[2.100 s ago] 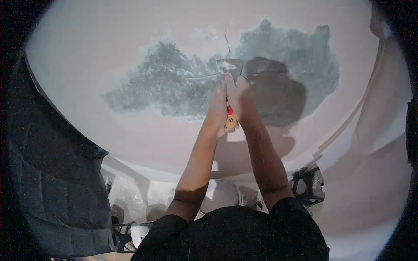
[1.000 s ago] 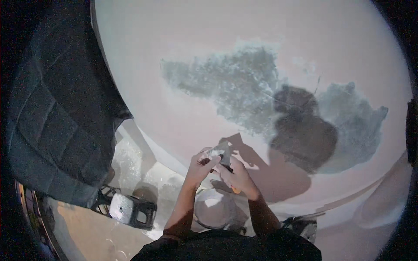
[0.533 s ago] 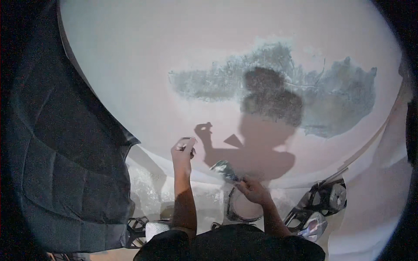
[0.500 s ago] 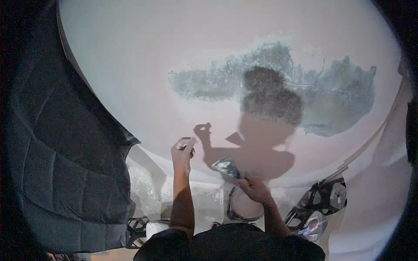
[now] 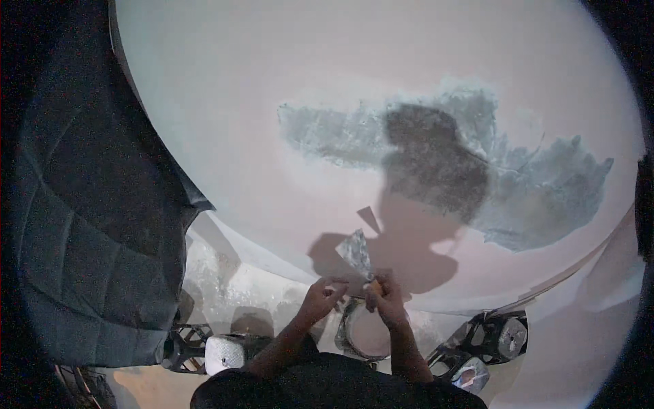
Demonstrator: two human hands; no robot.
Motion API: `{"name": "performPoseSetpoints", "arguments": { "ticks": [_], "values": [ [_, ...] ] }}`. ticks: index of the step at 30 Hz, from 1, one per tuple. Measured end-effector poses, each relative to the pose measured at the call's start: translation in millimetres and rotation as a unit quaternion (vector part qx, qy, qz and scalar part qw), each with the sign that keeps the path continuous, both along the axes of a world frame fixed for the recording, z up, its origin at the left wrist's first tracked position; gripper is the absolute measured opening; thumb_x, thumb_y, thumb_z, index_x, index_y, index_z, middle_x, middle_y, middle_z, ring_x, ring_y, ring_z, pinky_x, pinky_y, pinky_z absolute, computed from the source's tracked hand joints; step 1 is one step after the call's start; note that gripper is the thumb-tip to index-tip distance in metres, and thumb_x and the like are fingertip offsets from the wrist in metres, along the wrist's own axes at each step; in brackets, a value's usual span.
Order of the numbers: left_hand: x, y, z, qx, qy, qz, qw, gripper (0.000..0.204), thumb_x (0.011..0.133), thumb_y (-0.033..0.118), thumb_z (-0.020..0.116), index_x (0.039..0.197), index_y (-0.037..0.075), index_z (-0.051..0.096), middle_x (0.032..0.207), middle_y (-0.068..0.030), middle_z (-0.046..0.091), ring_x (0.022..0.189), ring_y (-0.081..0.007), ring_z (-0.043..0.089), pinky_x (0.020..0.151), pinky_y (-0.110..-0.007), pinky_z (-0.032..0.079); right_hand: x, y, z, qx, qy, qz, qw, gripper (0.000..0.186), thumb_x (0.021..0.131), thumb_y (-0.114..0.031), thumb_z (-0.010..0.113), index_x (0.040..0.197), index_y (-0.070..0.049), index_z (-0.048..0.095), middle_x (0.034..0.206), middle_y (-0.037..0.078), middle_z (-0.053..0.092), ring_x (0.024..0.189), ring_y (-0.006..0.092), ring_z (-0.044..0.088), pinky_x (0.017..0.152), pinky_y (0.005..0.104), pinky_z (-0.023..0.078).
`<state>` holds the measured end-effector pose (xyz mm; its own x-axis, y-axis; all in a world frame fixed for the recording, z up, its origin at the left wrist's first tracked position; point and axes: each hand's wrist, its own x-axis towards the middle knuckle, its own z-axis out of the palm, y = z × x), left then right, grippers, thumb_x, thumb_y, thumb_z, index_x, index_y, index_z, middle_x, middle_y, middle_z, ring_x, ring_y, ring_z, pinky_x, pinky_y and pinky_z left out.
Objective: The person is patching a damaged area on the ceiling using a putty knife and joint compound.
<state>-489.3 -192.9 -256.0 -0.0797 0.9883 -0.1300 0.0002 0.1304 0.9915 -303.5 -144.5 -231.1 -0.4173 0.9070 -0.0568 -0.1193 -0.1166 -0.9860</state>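
Note:
My right hand grips the orange handle of a putty knife, whose broad, smeared metal blade points upward. Close by on its left, my left hand has its fingers curled; I cannot make out what, if anything, is in them. Beyond both hands is a large pale pink-white surface with a ragged grey patch and fine cracks. My shadow covers part of the patch. Below my right hand a round bucket is partly visible.
Dark quilted fabric hangs along the left. At the bottom stand a black stool with a pale top on the left and more black stools on the right, on a dusty floor. Pale sheeting lies at the right.
Both hands have dropped from the patch, where they were two seconds ago. In the last half second my left hand has moved right and down toward the knife, whose blade has tilted more upright.

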Motion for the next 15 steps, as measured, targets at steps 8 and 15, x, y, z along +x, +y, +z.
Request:
{"name": "performPoseSetpoints", "arguments": {
  "ticks": [8,15],
  "values": [
    [-67,85,101,0.136,-0.145,-0.058,0.978,0.032,0.101,0.020,0.043,0.124,-0.001,0.050,0.104,-0.0057,0.060,0.094,-0.0130,0.058,0.084,-0.031,0.048,-120,53,56,0.270,0.026,-0.122,0.955,0.038,0.092,-0.005,0.055,0.125,-0.002,0.036,0.109,0.017,0.057,0.096,0.0215,0.060,0.077,0.0335,0.050],
    [-91,154,153,0.171,-0.195,-0.193,0.946,0.036,0.103,0.027,0.037,0.101,-0.001,0.059,0.094,-0.0105,0.065,0.086,-0.0175,0.062,0.079,-0.031,0.049,-175,80,108,0.401,-0.137,-0.260,0.868,0.051,0.086,0.002,0.055,0.135,-0.001,0.042,0.114,0.026,0.057,0.103,0.0394,0.057,0.087,0.0400,0.048]
  ]
}}
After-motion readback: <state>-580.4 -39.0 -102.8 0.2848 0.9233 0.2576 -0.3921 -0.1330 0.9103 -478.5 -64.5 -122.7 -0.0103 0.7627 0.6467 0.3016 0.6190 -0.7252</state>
